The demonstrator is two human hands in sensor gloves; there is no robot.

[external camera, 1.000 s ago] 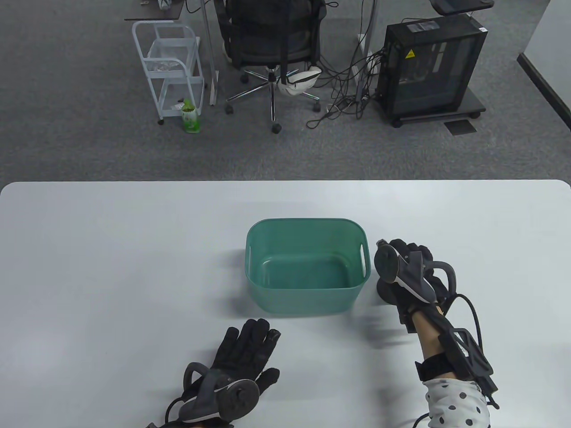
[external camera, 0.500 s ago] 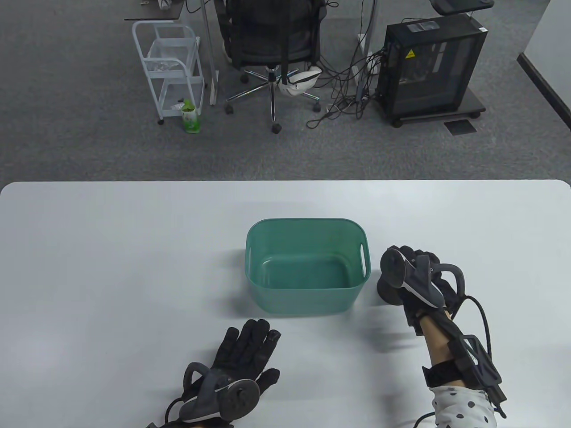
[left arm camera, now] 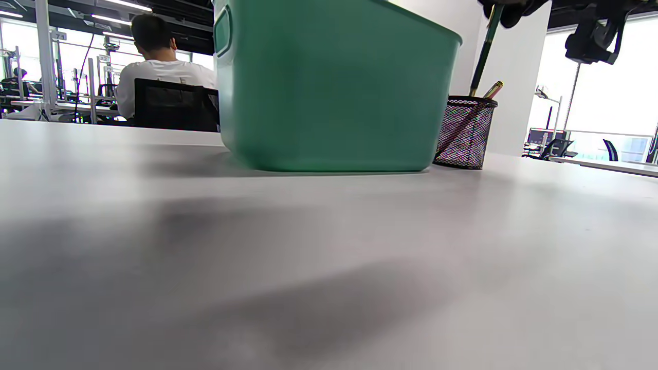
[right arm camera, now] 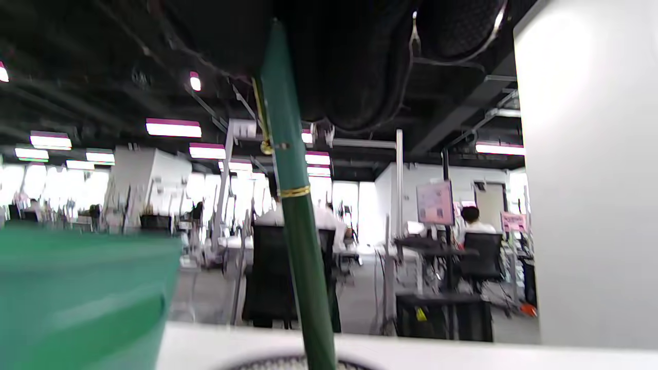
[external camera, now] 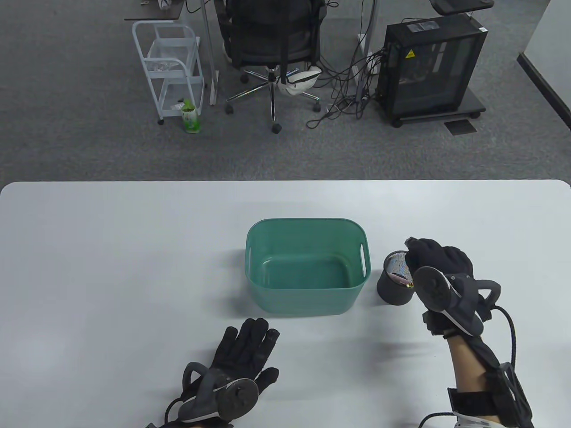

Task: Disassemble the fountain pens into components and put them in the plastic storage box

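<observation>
The right hand (external camera: 439, 267) has risen off the cup (external camera: 395, 285), gripping a green pen (right arm camera: 293, 205); its tip stays hidden inside. The left hand (external camera: 243, 356) lies flat, open.

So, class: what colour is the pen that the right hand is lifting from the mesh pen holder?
Dark green pen with gold bands, clearest in the right wrist view.
</observation>
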